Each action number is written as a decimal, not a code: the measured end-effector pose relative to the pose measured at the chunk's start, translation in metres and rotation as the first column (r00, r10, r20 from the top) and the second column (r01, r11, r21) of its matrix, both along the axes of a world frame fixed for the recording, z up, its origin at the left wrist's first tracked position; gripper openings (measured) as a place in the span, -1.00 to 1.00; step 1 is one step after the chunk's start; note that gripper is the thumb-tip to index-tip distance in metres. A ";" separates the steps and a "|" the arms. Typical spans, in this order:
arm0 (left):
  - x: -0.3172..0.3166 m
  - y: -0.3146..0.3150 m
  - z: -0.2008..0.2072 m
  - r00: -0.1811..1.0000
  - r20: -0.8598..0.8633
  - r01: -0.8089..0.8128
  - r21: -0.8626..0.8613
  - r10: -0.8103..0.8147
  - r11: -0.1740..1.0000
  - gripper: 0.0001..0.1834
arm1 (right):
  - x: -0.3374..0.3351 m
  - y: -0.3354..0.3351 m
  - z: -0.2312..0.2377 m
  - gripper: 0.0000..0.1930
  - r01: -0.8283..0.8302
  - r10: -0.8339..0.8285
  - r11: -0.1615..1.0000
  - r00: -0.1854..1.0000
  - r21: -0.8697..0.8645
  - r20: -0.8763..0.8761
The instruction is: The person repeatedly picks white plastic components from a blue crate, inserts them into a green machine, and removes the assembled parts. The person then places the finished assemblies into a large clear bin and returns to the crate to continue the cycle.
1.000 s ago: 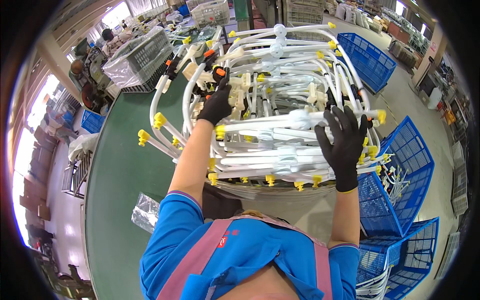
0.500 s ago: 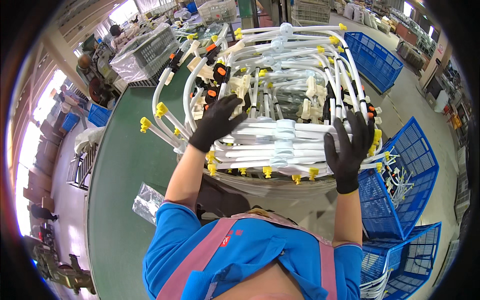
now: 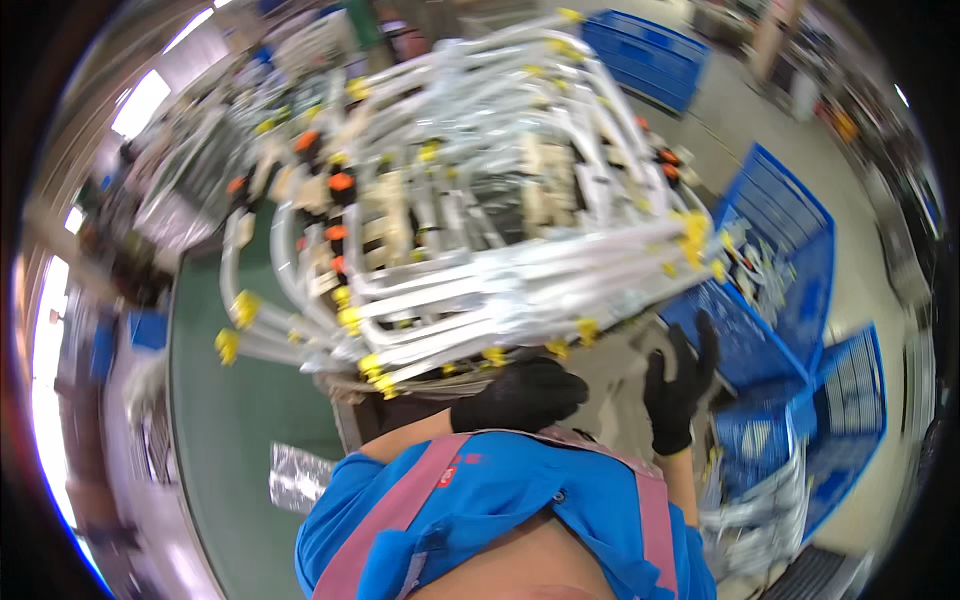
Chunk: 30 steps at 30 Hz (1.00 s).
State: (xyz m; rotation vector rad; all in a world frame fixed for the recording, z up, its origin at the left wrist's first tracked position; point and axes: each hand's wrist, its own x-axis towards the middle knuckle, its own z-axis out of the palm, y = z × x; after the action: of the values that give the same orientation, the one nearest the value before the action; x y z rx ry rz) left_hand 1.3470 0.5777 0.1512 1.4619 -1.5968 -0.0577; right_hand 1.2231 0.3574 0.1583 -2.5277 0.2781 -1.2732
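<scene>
A green table (image 3: 235,420) runs along the left, with a crinkled clear plastic bag (image 3: 297,478) near the person's left sleeve (image 3: 335,490) and a plastic-draped grey crate (image 3: 195,190), badly blurred, toward its far end. On the right are 3 blue baskets: a far basket (image 3: 648,62) behind the work, a middle basket (image 3: 800,310) holding small white tube pieces (image 3: 765,270), and a near basket (image 3: 850,425) with longer white tubes (image 3: 755,515) at its front. At the centre, by the table's right edge, sits the stack of white tube frames (image 3: 490,275), edged with yellow fittings (image 3: 693,235); its near side stands between the person and its hollow middle. Both hands wear black gloves. The left hand (image 3: 522,393) lies low between the stack and the body, blurred, so whether its fingers are together or clamped on something cannot be told. The right hand (image 3: 682,388) has its fingers spread apart, just off the stack's near right corner, before the middle basket.
</scene>
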 end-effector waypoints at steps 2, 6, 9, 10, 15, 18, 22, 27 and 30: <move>-0.008 -0.016 -0.021 0.996 -0.088 0.009 0.105 0.001 0.994 -0.67 | -0.024 -0.010 -0.018 -0.60 0.062 -0.059 0.996 0.997 0.057 -0.050; -0.032 -0.058 -0.052 0.998 -0.064 0.004 0.270 0.014 0.963 -0.73 | -0.078 -0.035 -0.047 -0.60 0.153 -0.148 0.970 0.988 0.189 -0.043; -0.057 -0.105 -0.073 0.999 -0.054 0.025 0.312 -0.009 0.950 -0.78 | -0.123 -0.063 -0.061 -0.62 0.189 -0.192 0.952 0.981 0.240 -0.011; -0.065 -0.123 -0.080 0.999 -0.032 0.022 0.331 -0.012 0.943 -0.80 | -0.141 -0.074 -0.065 -0.63 0.226 -0.218 0.944 0.974 0.239 -0.060; -0.121 -0.230 -0.110 0.984 0.047 0.157 0.203 -0.170 0.966 -0.81 | -0.232 -0.132 -0.078 -0.68 0.344 -0.290 0.897 0.932 0.279 -0.217; -0.149 -0.292 -0.123 0.958 -0.058 0.284 0.319 -0.281 0.904 -0.74 | -0.277 -0.163 -0.082 -0.73 0.435 -0.350 0.841 0.891 0.323 -0.289; -0.161 -0.366 -0.138 0.942 -0.073 0.322 0.472 -0.328 0.821 -0.73 | -0.317 -0.203 -0.091 -0.77 0.517 -0.399 0.760 0.850 0.393 -0.344; -0.151 -0.460 -0.161 0.924 -0.021 0.291 0.687 -0.382 0.665 -0.68 | -0.336 -0.266 -0.126 -0.77 0.631 -0.445 0.660 0.765 0.408 -0.466; -0.138 -0.538 -0.178 0.896 -0.087 0.352 0.739 -0.436 0.575 -0.67 | -0.342 -0.311 -0.154 -0.74 0.713 -0.414 0.548 0.686 0.437 -0.599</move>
State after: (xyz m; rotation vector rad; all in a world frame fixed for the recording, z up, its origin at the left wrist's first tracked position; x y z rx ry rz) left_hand 1.2090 0.0395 -0.0271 1.6629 -2.0983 -1.0347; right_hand 0.8810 0.0467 0.0047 -2.0689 1.5084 -0.5444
